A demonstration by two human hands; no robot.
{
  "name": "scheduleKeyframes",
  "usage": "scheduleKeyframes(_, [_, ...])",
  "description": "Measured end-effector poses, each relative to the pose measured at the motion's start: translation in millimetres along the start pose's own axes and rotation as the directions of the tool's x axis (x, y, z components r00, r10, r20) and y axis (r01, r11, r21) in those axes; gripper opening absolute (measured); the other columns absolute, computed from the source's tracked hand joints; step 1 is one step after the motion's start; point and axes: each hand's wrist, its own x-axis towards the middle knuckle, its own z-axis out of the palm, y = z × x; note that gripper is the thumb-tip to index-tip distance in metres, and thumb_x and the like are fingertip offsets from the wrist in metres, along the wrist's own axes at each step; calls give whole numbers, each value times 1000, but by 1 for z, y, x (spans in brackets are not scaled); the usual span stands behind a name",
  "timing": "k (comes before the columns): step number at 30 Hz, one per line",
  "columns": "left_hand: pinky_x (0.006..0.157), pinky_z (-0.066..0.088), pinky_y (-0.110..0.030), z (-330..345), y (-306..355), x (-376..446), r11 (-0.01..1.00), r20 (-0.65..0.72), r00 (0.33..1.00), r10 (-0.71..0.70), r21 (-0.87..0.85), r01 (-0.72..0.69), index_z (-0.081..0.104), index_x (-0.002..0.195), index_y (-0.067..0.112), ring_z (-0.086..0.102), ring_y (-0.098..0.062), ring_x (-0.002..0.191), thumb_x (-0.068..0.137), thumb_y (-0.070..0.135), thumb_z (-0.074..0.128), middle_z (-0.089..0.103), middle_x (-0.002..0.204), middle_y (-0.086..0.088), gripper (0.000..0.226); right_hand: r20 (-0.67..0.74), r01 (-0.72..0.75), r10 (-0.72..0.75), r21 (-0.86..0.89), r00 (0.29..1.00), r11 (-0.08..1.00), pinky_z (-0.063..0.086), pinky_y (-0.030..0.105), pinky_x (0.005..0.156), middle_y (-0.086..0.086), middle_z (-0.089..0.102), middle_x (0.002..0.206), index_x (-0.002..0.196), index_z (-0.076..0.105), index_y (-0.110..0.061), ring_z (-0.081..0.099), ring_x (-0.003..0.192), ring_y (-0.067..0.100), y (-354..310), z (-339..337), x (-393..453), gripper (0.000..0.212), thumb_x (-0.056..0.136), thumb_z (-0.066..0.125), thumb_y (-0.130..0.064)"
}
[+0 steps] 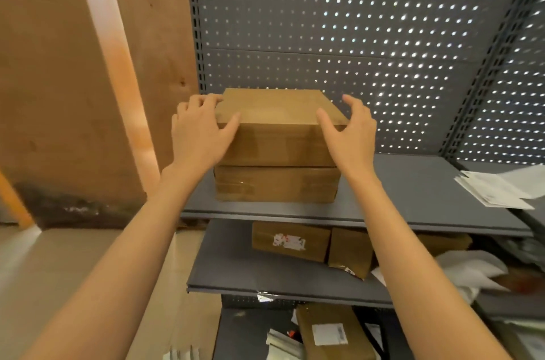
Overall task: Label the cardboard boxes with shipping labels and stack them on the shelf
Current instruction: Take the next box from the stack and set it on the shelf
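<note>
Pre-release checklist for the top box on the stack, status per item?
1. Top box resting on the bottom box: ok, they meet along the front seam.
2. Edges lined up: not ok, the top box looks slightly turned against the one below.
3. Left hand contact: ok, fingers on the left top edge, thumb on the lid.
4. Right hand contact: cannot tell, thumb touches the front corner, fingers look spread off the side.
5. Label on the top box: cannot tell, none shows on the lid or front face.
6. Shelf room beside the stack: ok, bare up to the loose papers at the right.
</note>
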Motion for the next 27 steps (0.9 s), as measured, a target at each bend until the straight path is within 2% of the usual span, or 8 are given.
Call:
scheduleKeyframes(2, [98, 35, -41, 8, -3, 3, 965, 62, 990, -123, -224, 134, 42, 135, 20, 40, -29, 124, 88, 50, 53, 45, 137, -8, 57, 18, -111, 110, 83, 994, 990, 35, 37, 106, 1, 42, 141, 141, 36, -19, 36, 130, 19, 3, 1, 2, 65, 86, 60, -45])
scheduleKeyframes(4, [103, 34, -41, 16, -7, 4, 858, 122, 961, -248, -432, 276, 35, 140, 22, 36, -25, 130, 85, 51, 58, 40, 143, -5, 66, 55, -236, 229, 179, 972, 955, 35, 36, 105, 0, 41, 143, 144, 33, -20, 37, 131, 18, 7, 2, 4, 72, 85, 62, -48])
scheduleKeyframes(8, [101, 38, -38, 28, -11, 5, 623, 252, 878, -407, -627, 468, 32, 142, 20, 41, -21, 127, 80, 49, 66, 39, 143, -3, 76, 155, -444, 416, 326, 896, 835, 36, 36, 103, -1, 37, 144, 143, 32, -20, 38, 131, 18, 14, 3, 11, 76, 82, 63, -52])
scheduleKeyframes(12, [78, 42, -25, 34, -11, 9, 369, 401, 788, -466, -721, 586, 46, 133, 15, 51, -14, 104, 78, 45, 68, 50, 129, -2, 67, 232, -542, 490, 346, 840, 766, 38, 38, 102, -2, 38, 144, 144, 34, -18, 40, 130, 20, 19, 11, 15, 84, 76, 66, -57])
scheduleKeyframes(15, [61, 41, -23, 36, -9, 8, 218, 504, 736, -451, -738, 639, 55, 105, 21, 55, -9, 85, 79, 44, 68, 57, 107, 2, 36, 277, -598, 530, 395, 802, 698, 39, 42, 105, -5, 44, 140, 143, 35, -20, 43, 127, 20, 20, 15, 16, 92, 69, 70, -61])
scheduleKeyframes(16, [61, 42, -24, 36, -9, 8, 202, 523, 728, -442, -733, 649, 55, 102, 23, 55, -9, 84, 79, 45, 68, 58, 104, 3, 34, 276, -602, 535, 397, 798, 693, 39, 43, 105, -5, 44, 139, 143, 35, -21, 44, 126, 20, 21, 16, 16, 90, 69, 70, -60])
scheduleKeyframes(21, [59, 41, -26, 35, -9, 9, 180, 595, 710, -377, -705, 686, 49, 117, 23, 57, -9, 82, 81, 46, 63, 58, 100, 5, 45, 286, -606, 535, 416, 795, 678, 40, 41, 102, -5, 47, 135, 138, 41, -23, 47, 121, 19, 24, 17, 17, 78, 72, 72, -53])
scheduleKeyframes(27, [64, 42, -30, 34, -7, 9, 200, 590, 705, -394, -694, 692, 51, 122, 20, 56, -14, 87, 79, 48, 61, 58, 113, -2, 52, 275, -605, 543, 458, 793, 651, 43, 42, 100, -4, 50, 127, 128, 48, -23, 50, 113, 18, 20, 16, 16, 64, 73, 72, -46])
